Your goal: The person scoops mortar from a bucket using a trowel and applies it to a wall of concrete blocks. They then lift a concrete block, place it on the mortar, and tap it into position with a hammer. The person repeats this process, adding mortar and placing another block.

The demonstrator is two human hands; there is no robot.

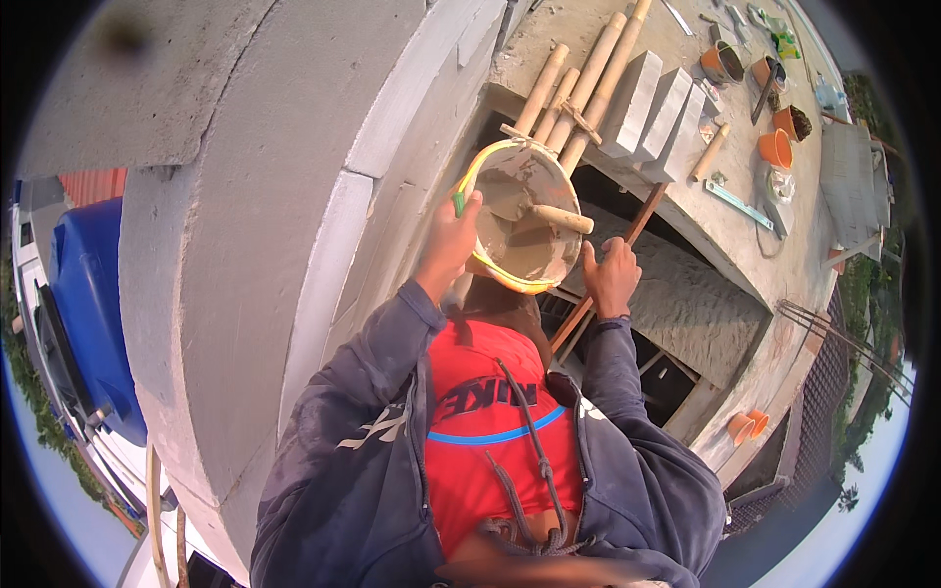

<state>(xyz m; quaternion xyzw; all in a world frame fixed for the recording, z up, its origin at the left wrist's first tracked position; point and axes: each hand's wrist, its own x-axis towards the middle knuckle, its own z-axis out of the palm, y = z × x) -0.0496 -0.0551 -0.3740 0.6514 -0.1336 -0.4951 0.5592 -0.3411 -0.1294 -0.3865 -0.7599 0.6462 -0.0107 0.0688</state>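
A bucket (480, 257) with a yellow-orange rim is held up in front of my chest, its inside smeared with wet grey mortar (505, 201). My left hand (451, 240) is closed on its left rim, beside a small green piece (458, 204). Out of the mortar sticks a light wooden handle (561, 218), reaching past the right side of the bucket; the tool's other end is hidden in the mix. Just right of the rim, my right hand (613, 277) is apart from both bucket and handle, fingers loosely bent, thumb raised, nothing seen in it.
A tall grey block wall (265, 196) rises close on my left. Ahead lie bamboo poles (588, 83) and pale blocks (662, 113) beside an opening in the slab (627, 211), crossed by a wooden strip (647, 216). Several orange buckets (774, 149) and a level (740, 204) lie farther right.
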